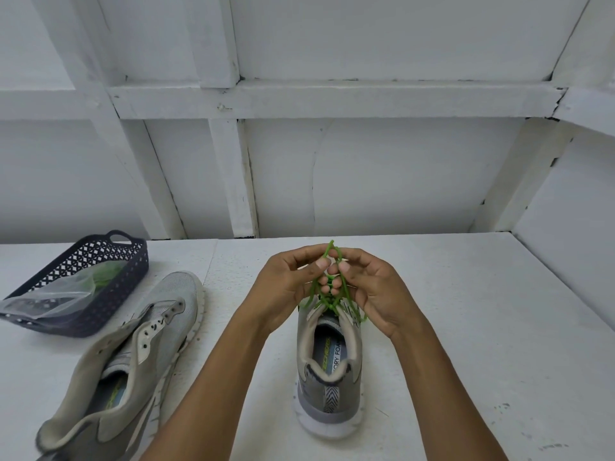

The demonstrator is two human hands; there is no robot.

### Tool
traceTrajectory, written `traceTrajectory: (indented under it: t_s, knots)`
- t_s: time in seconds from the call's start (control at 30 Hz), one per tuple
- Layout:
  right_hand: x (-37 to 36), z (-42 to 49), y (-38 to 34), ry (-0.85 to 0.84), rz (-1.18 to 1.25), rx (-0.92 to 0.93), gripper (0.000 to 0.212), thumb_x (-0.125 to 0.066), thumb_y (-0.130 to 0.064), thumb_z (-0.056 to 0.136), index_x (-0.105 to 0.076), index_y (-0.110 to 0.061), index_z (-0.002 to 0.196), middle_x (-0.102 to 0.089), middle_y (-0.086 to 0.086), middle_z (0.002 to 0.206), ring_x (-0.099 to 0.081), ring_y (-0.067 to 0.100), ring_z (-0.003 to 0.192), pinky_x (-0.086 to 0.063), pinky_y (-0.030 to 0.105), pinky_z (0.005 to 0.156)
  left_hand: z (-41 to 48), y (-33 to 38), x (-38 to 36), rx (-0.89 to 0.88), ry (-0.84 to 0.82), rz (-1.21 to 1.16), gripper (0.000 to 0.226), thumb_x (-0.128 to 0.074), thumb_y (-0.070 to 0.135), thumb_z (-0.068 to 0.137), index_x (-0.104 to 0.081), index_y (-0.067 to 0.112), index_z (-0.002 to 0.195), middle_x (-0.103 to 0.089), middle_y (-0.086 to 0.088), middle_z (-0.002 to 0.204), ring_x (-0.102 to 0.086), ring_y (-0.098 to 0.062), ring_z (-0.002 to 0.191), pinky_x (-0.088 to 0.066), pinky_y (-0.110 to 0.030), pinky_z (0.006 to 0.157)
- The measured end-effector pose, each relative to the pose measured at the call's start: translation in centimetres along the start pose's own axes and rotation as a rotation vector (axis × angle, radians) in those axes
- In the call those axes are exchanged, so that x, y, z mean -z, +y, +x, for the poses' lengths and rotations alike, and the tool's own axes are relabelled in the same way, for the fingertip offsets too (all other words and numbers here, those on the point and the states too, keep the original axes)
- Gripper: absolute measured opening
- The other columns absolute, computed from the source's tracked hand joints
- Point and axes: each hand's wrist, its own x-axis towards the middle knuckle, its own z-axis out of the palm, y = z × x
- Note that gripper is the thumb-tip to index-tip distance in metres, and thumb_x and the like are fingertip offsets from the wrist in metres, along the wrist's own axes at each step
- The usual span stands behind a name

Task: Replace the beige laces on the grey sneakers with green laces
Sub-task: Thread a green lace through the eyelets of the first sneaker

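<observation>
at lower centre of the frame a grey mesh sneaker (329,371) with a white sole stands upright on the white tabletop (466,327), heel toward the camera and toe pointing away. both hands meet just above its front half. the left hand (283,284) and the right hand (372,291) face each other, thumbs nearly touching, and their fingers (321,262) are curled in, pinching a thin bright green lace (328,249). a small loop of that lace sticks up above the fingertips, while more strands run down between the two hands to the upper eyelets, where green crossings show. one strand hangs off the right side of the shoe, below the right hand. the lower rows of lacing are hidden behind the hands. at lower left a second grey sneaker (133,354) lies tilted on its side, well apart from the hands, its eyelets showing as dark open holes. beyond it, at mid left, a dark perforated plastic basket (109,257) sits on the tabletop and holds a clear plastic bag (63,291) with something green inside. a white panelled wall (366,178) fills the upper frame.
</observation>
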Motion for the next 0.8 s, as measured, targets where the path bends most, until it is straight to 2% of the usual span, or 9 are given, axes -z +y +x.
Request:
traceTrajectory:
  t_s: [0.1, 0.2, 0.37, 0.43, 0.53, 0.57, 0.7, 0.8]
  knots:
    - [0.1, 0.0, 0.1, -0.019, -0.033, 0.002, 0.037, -0.057, 0.000, 0.091, -0.061, -0.012, 0.125, -0.072, 0.018, 0.095, -0.067, 0.021, 0.078, -0.058, 0.028, 0.073, -0.1, -0.1, -0.1, -0.007, 0.088, 0.000, 0.024, -0.059, 0.000, 0.093, -0.070, 0.005, 0.114, -0.071, -0.012, 0.090, -0.065, -0.020, 0.072, -0.058, -0.030, 0.071]
    - [0.1, 0.0, -0.1, -0.001, -0.079, 0.003, 0.040, -0.062, -0.014, 0.086, -0.061, -0.020, 0.125, -0.073, 0.019, 0.096, -0.066, 0.019, 0.072, -0.058, 0.029, 0.069, 0.1, -0.1, -0.1, 0.006, 0.170, 0.022, 0.022, -0.061, 0.002, 0.093, -0.071, 0.004, 0.113, -0.072, -0.011, 0.085, -0.066, -0.018, 0.067, -0.058, -0.030, 0.066]
    - [-0.5, 0.1, -0.3, 0.071, -0.145, 0.028, 0.045, -0.068, -0.021, 0.080, -0.053, -0.009, 0.121, -0.072, 0.015, 0.082, -0.058, 0.016, 0.056, -0.053, 0.029, 0.056, 0.2, 0.4, -0.5, 0.040, 0.234, 0.052, 0.023, -0.068, 0.010, 0.091, -0.063, 0.003, 0.112, -0.073, -0.011, 0.080, -0.063, -0.019, 0.062, -0.058, -0.032, 0.063]
    - [-0.7, 0.2, -0.2, 0.095, -0.184, 0.035, 0.037, -0.068, -0.019, 0.083, -0.050, -0.006, 0.113, -0.073, 0.011, 0.078, -0.057, 0.015, 0.053, -0.052, 0.028, 0.054, 0.2, 0.6, -0.8, 0.061, 0.247, 0.077, 0.017, -0.070, 0.010, 0.090, -0.062, 0.000, 0.102, -0.071, -0.009, 0.072, -0.060, -0.019, 0.058, -0.057, -0.029, 0.059]
    - [-0.7, 0.1, -0.1, 0.064, -0.258, 0.069, 0.011, -0.066, -0.009, 0.088, -0.060, -0.006, 0.096, -0.073, 0.010, 0.076, -0.055, 0.014, 0.053, -0.052, 0.026, 0.056, 0.3, 0.7, -0.9, 0.078, 0.247, 0.108, 0.006, -0.065, 0.004, 0.093, -0.068, 0.000, 0.090, -0.064, -0.006, 0.061, -0.054, -0.015, 0.054, -0.053, -0.023, 0.054]
    - [-0.7, 0.1, 0.0, 0.053, -0.271, 0.079, 0.007, -0.067, -0.008, 0.087, -0.063, -0.006, 0.092, -0.073, 0.011, 0.077, -0.055, 0.014, 0.054, -0.052, 0.025, 0.057, 0.4, 0.8, -0.9, 0.082, 0.252, 0.123, 0.010, -0.062, 0.001, 0.094, -0.070, 0.001, 0.087, -0.063, -0.007, 0.061, -0.052, -0.014, 0.053, -0.051, -0.022, 0.052]
    - [-1.0, 0.1, 0.2, 0.064, -0.263, 0.109, 0.007, -0.071, -0.002, 0.083, -0.071, -0.009, 0.086, -0.074, 0.005, 0.078, -0.058, 0.012, 0.057, -0.052, 0.024, 0.057, 0.5, 1.0, -1.2, 0.081, 0.234, 0.182, 0.025, -0.056, -0.009, 0.092, -0.074, 0.005, 0.081, -0.061, -0.012, 0.068, -0.050, -0.015, 0.058, -0.049, -0.022, 0.053]
    - [-1.1, 0.0, 0.0, 0.107, -0.262, 0.098, 0.009, -0.073, -0.003, 0.082, -0.066, -0.007, 0.086, -0.073, 0.005, 0.072, -0.057, 0.013, 0.053, -0.052, 0.025, 0.057, 0.3, 1.2, -1.1, 0.076, 0.162, 0.234, 0.026, -0.054, -0.012, 0.090, -0.075, 0.003, 0.087, -0.064, -0.010, 0.070, -0.052, -0.015, 0.062, -0.048, -0.022, 0.058]
